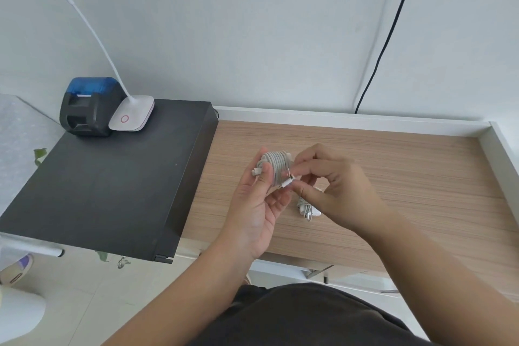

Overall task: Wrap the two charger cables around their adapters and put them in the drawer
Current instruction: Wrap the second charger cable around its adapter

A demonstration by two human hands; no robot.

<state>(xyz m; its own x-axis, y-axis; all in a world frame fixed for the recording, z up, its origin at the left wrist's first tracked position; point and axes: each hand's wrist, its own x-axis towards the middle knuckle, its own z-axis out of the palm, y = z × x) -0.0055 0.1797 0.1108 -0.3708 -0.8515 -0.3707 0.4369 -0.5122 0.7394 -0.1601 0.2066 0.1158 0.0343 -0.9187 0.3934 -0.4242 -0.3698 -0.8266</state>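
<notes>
Wood-grain desk top with a white raised rim [393,166] lies under both hands, spreading away from the fingers on every side; no drawer can be made out in this view, so the drop-off spot is unknown

Flat black rectangular slab [112,177] sits outboard of the left hand's knuckles, well apart from the fingers, carrying a black-and-blue small printer [87,107] and a white gooseneck lamp with a rounded base [132,116] at its far end

Left hand [252,211], palm turned up, fingers and thumb curled round the white adapter wound with pale grey cable [273,168]; the bundle stands held off the desk at the fingertips, its coils stacked side by side so the wound axis runs roughly across, toward the right hand

Right hand [334,188], fingers bent in, thumb and forefinger pinching the small white plug end of that cable [289,184] just beside the bundle's near-right flank; plug nearly touching the coils

Second white charger, cable already wound on it [307,209], rests on the desk just below the right hand's fingers, partly hidden by them, touched by neither hand as far as I can tell

Judgement: wrap nearly done; the coming move turns on the plug's short gap to the coils. The right hand is the nearer, and the tail wants tucking leftward under a loop
</notes>
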